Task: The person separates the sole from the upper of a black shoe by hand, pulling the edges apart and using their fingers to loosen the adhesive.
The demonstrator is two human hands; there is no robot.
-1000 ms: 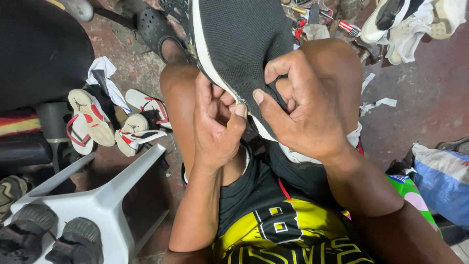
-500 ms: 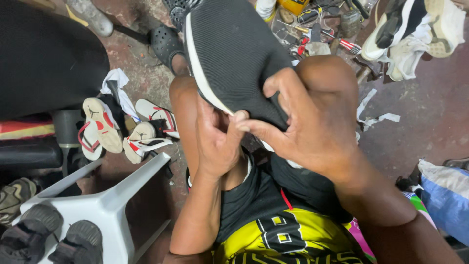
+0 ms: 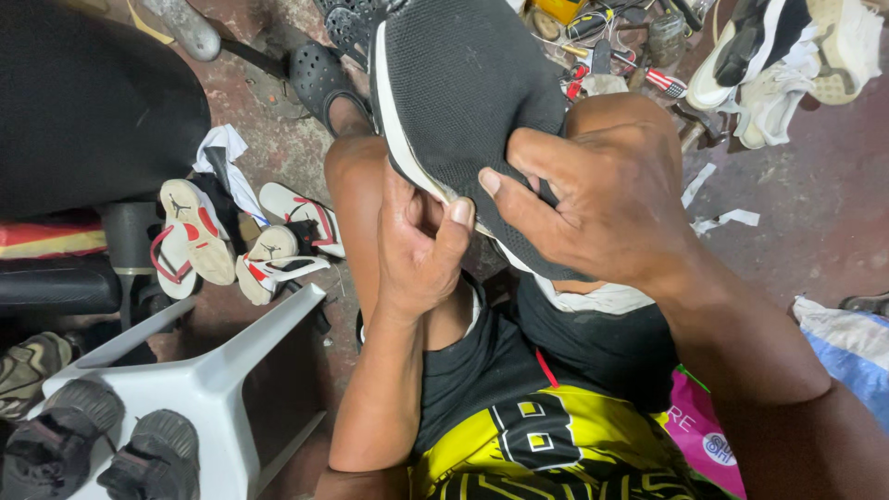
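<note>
At near left, two dark shoes (image 3: 93,454) are seen resting on a white plastic stool (image 3: 218,384), with red-and-white sandals (image 3: 236,241) scattered on the floor (image 3: 815,204) just beyond. At centre, a dark knit sneaker (image 3: 463,102) is held over the person's knees, sole edge turned leftward. The left hand (image 3: 417,245) is closed on the white sole rim, thumb pressed to it; the right hand (image 3: 602,199) is clamped over the mesh upper at the near end. The upper is judged soft and pliable, the shoe light, the rim the firmer hold. Tools (image 3: 611,46) and pale sneakers (image 3: 787,56) are seen at far right.
</note>
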